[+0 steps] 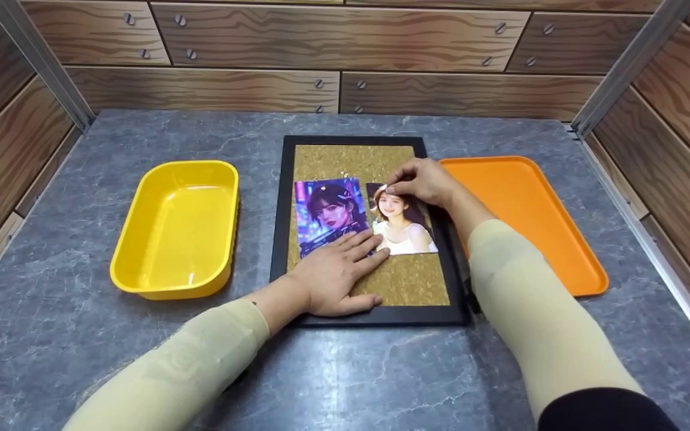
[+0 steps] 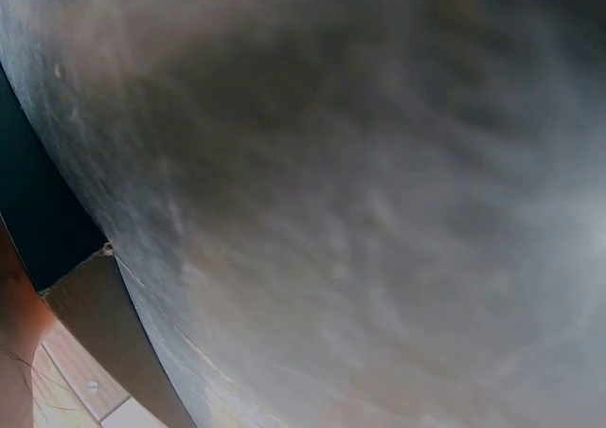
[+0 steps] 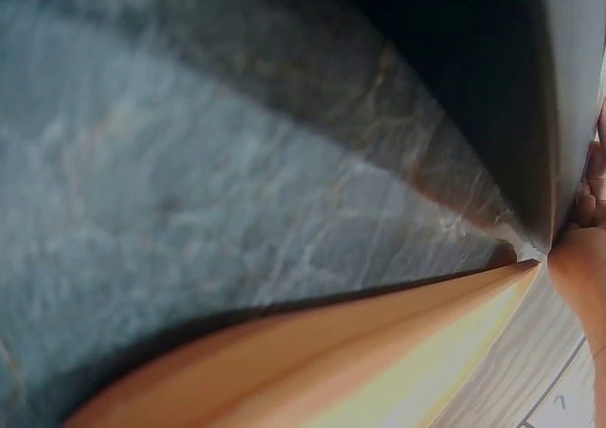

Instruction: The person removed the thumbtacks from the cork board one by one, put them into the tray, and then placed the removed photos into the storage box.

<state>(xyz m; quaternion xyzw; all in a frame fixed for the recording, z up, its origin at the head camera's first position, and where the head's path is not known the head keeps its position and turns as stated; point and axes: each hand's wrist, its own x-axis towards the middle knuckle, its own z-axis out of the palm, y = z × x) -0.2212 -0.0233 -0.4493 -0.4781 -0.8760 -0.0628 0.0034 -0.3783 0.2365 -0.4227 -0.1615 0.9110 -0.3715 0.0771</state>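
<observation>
Left photo [image 1: 330, 209], right photo [image 1: 405, 224] placed on board [image 1: 417, 278]; left hand [image 1: 340, 272] flat, right hand [image 1: 424, 181] pinching right photo's far edge; fastening unclear.

The board [image 1: 411, 278], black-framed cork, lies flat; the purple print [image 1: 328, 206] lies on it toward nine o'clock, lower part covered; the photo [image 1: 408, 224], a white-topped figure, lies just beside, toward three.

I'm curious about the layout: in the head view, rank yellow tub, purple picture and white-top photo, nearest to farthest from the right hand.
1. White-top photo, touching the fingers
2. Purple picture, left of it
3. Yellow tub, far left
</observation>
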